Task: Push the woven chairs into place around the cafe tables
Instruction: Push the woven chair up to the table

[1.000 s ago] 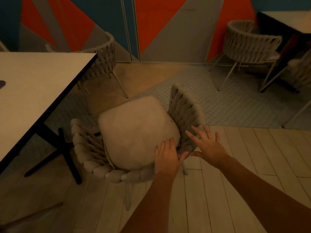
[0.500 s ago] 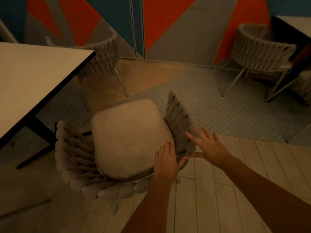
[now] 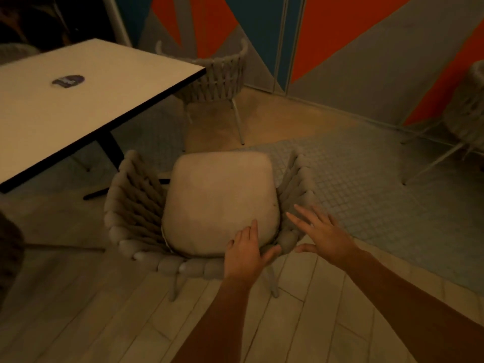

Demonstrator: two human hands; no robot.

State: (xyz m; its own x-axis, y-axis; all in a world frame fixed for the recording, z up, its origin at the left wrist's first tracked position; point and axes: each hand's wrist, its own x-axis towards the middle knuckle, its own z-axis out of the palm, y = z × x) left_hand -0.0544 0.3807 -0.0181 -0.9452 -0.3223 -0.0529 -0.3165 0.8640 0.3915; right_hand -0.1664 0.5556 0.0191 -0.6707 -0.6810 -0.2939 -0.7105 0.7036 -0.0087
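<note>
A woven chair (image 3: pixel 136 205) with a pale seat cushion (image 3: pixel 220 200) stands just in front of me, its open front facing away, beside the corner of a white cafe table (image 3: pixel 91 108). My left hand (image 3: pixel 246 255) lies over the chair's rear rim, fingers on the cushion and thumb hooked round the woven back. My right hand (image 3: pixel 322 234) is flat with its fingers spread, at the outside of the chair's right armrest; I cannot tell whether it touches the weave.
A second woven chair (image 3: pixel 217 77) is tucked at the table's far side. A third chair (image 3: pixel 466 119) stands at the right edge on the tiled floor. The table's black base (image 3: pixel 110 150) reaches toward the near chair. A painted wall closes the back.
The chair has turned so that its front points away from me and sits nearer the table corner. My view swung left. Both hands kept their places at the chair's back.
</note>
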